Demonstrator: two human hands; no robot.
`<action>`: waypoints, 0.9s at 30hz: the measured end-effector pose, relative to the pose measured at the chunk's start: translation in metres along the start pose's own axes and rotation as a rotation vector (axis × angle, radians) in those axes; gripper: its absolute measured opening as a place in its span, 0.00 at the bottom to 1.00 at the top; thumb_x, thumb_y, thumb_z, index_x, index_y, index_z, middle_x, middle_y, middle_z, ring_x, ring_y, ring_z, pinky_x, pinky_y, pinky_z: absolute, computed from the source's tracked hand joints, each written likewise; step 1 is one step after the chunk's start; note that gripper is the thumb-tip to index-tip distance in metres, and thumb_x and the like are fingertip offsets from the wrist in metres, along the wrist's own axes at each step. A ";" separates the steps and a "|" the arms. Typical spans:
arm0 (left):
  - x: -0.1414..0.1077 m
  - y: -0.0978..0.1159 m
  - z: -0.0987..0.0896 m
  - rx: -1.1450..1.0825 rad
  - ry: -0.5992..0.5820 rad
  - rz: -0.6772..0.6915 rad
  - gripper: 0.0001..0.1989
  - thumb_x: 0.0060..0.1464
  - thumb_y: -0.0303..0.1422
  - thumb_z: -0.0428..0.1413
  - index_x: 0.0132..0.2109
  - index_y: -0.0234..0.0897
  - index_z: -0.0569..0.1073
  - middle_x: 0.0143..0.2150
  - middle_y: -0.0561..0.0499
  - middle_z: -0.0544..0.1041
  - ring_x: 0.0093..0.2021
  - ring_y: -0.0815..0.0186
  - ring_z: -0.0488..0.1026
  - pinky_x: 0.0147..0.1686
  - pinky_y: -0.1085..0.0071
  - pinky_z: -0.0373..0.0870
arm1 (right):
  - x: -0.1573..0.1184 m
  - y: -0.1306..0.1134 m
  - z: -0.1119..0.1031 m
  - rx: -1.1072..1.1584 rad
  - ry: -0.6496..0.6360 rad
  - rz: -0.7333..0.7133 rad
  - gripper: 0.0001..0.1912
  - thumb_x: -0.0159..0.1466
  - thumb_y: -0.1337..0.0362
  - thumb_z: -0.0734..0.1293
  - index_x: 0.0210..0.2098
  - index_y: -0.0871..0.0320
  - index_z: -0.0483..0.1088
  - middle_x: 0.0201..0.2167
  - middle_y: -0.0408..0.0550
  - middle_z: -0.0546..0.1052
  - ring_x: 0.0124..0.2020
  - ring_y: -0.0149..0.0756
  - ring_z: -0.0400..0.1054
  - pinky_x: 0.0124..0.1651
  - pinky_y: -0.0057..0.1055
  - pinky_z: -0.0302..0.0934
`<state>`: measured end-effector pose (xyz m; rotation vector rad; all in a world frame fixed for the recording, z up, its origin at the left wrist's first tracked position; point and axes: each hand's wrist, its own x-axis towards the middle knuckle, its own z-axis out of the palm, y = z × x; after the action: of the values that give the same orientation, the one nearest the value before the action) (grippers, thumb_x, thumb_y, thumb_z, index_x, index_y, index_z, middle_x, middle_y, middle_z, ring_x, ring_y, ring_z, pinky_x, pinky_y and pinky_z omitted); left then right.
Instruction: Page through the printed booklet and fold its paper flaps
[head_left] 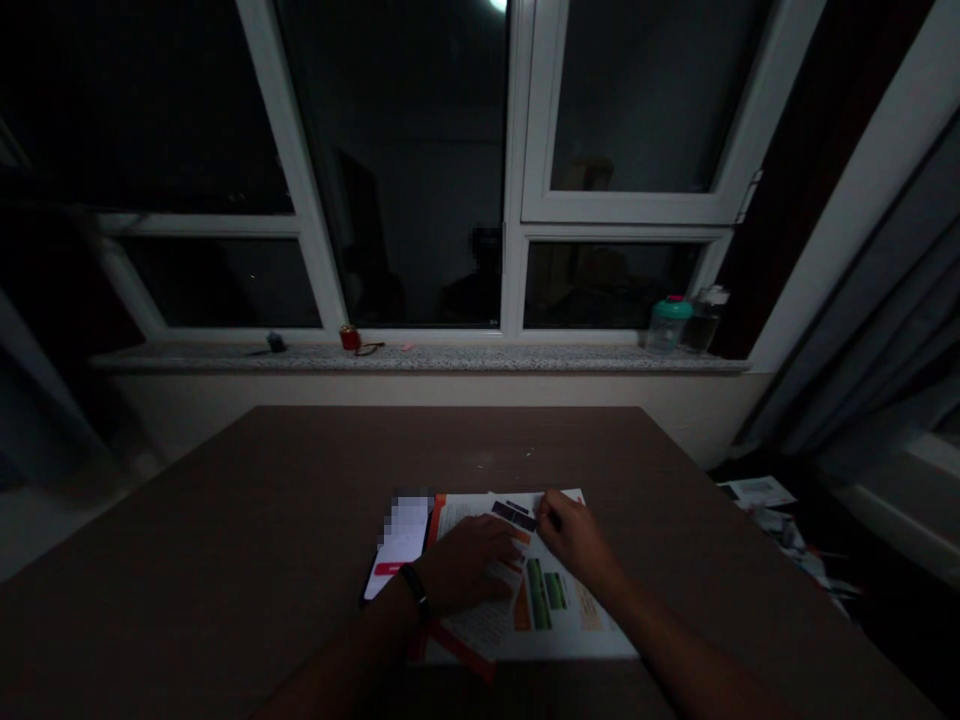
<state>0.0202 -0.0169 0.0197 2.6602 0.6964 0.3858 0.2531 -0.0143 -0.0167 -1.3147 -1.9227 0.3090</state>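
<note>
A printed paper leaflet (499,640) with red-orange edging, text and green pictures lies on the brown table (315,470). My left hand (474,562), a dark band on its wrist, rests flat on the left half of the leaflet with its fingers stretched out. On the upper right part of the leaflet, my right hand (574,530) is closed with its fingers curled in. Whatever it pinches, if anything, is hidden. A phone (401,548) with a lit screen lies just left of the leaflet, near my left wrist.
Small white specks (529,453) lie beyond the leaflet. On the window sill (465,358) stand a teal-lidded bottle (667,325), another clear bottle (703,320) and a small red object (349,338). Papers (784,530) are piled right of the table, below a grey curtain (847,320).
</note>
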 end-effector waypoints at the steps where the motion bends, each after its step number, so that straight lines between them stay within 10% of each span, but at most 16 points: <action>1: -0.001 -0.001 0.001 0.007 0.018 -0.006 0.23 0.50 0.34 0.66 0.53 0.45 0.70 0.61 0.49 0.66 0.61 0.54 0.62 0.59 0.56 0.59 | -0.001 0.000 -0.001 0.013 0.005 0.006 0.06 0.60 0.72 0.60 0.29 0.56 0.62 0.25 0.42 0.70 0.27 0.32 0.65 0.31 0.25 0.54; 19: -0.004 -0.009 0.010 0.074 0.027 -0.068 0.40 0.48 0.39 0.66 0.65 0.48 0.58 0.67 0.45 0.58 0.66 0.48 0.55 0.63 0.50 0.54 | -0.015 -0.023 -0.007 0.250 -0.348 -0.222 0.09 0.54 0.77 0.62 0.26 0.56 0.65 0.25 0.38 0.68 0.26 0.29 0.63 0.31 0.23 0.55; 27: -0.006 -0.007 0.009 0.115 -0.057 -0.115 0.49 0.46 0.53 0.64 0.68 0.43 0.53 0.70 0.40 0.51 0.67 0.42 0.50 0.64 0.45 0.48 | -0.007 -0.014 0.003 0.133 -0.190 -0.136 0.09 0.56 0.76 0.61 0.25 0.56 0.61 0.23 0.38 0.65 0.26 0.29 0.62 0.30 0.23 0.53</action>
<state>0.0156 -0.0169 0.0084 2.7096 0.8739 0.2448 0.2424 -0.0264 -0.0136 -1.0954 -2.0994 0.4992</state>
